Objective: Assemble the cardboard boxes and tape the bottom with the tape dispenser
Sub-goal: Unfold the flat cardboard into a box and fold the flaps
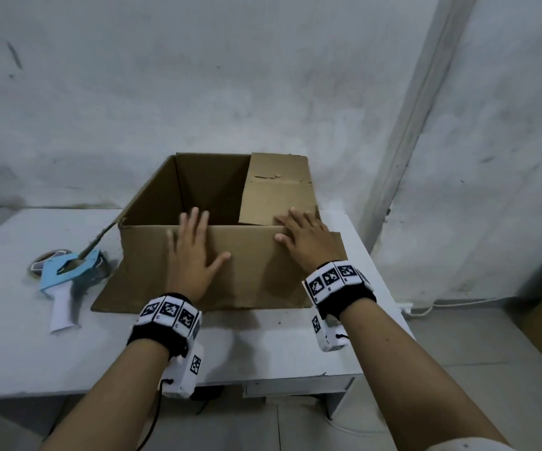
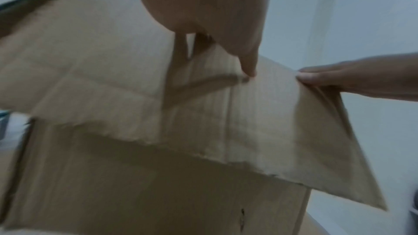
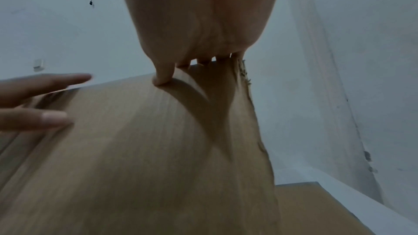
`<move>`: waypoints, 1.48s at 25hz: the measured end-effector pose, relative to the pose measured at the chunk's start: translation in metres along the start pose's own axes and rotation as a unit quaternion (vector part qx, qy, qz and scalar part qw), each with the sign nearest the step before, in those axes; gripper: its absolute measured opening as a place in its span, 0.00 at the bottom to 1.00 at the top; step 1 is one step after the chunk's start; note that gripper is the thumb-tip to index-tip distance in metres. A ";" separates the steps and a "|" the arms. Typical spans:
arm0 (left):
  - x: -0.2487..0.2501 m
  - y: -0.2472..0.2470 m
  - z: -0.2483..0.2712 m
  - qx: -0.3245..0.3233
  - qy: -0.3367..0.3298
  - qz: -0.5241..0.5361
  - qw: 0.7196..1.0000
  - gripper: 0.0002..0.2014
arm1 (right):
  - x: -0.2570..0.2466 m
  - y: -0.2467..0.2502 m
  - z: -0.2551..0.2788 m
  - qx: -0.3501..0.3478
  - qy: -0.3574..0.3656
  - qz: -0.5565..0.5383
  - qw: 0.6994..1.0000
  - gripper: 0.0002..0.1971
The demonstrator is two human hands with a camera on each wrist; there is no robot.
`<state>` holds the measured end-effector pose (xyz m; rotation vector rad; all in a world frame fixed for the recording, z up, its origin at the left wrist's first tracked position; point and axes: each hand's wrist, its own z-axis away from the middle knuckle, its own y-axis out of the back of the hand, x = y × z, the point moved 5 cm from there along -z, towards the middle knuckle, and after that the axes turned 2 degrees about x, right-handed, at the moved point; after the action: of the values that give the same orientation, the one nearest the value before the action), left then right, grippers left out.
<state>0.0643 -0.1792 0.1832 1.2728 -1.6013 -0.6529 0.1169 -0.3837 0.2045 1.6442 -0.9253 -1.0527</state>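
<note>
Cardboard box [image 1: 152, 203] open; left hand [image 1: 191, 255], right hand [image 1: 305, 242] fingers spread on near flap [image 1: 256, 265].

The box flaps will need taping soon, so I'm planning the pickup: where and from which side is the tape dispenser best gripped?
Grip the tape dispenser by its white pistol handle, coming from the near side with the left hand. It lies flat on the table left of the cardboard box, handle pointing toward the person and free of the box; the blue head faces away.

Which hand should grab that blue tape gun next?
Probably the left hand: the tape dispenser lies on the table at its side, while the right hand rests across the cardboard box.
</note>
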 end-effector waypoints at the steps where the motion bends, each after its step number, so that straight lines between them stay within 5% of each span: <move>1: -0.020 0.007 0.006 0.024 0.064 0.016 0.998 0.40 | -0.002 -0.002 0.003 0.010 -0.006 0.006 1.000 0.24; 6: -0.085 0.028 0.016 0.056 0.178 0.045 0.981 0.37 | -0.037 -0.014 0.001 0.037 -0.034 0.025 0.998 0.28; 10: -0.119 0.038 0.013 0.043 0.355 0.177 0.917 0.32 | -0.090 -0.032 -0.013 0.017 0.017 0.062 0.998 0.38; 13: -0.131 0.044 0.003 0.013 0.385 0.297 0.874 0.31 | -0.114 -0.041 -0.026 0.017 0.002 0.077 0.997 0.45; 18: -0.135 0.069 -0.036 0.161 0.219 0.391 0.879 0.22 | -0.114 -0.045 -0.030 0.043 -0.015 0.066 0.997 0.45; 21: -0.115 0.058 -0.051 0.075 0.055 0.338 0.937 0.21 | -0.111 -0.047 -0.029 0.060 -0.015 0.049 0.997 0.43; 24: -0.104 0.033 -0.053 0.001 -0.087 0.117 0.989 0.21 | -0.107 -0.047 -0.027 0.079 -0.029 0.044 0.995 0.44; 33: -0.100 0.029 -0.046 -0.048 -0.060 -0.061 0.995 0.27 | -0.088 -0.038 -0.020 0.073 -0.004 0.010 0.997 0.40; 37: -0.066 0.030 -0.042 -0.070 -0.008 -0.094 0.993 0.26 | -0.031 -0.017 -0.006 0.080 -0.069 0.008 0.994 0.33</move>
<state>0.0897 -0.1018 0.2031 1.3265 -1.4320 -0.8785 0.1134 -0.3486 0.1962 1.7074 -1.1372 -1.1173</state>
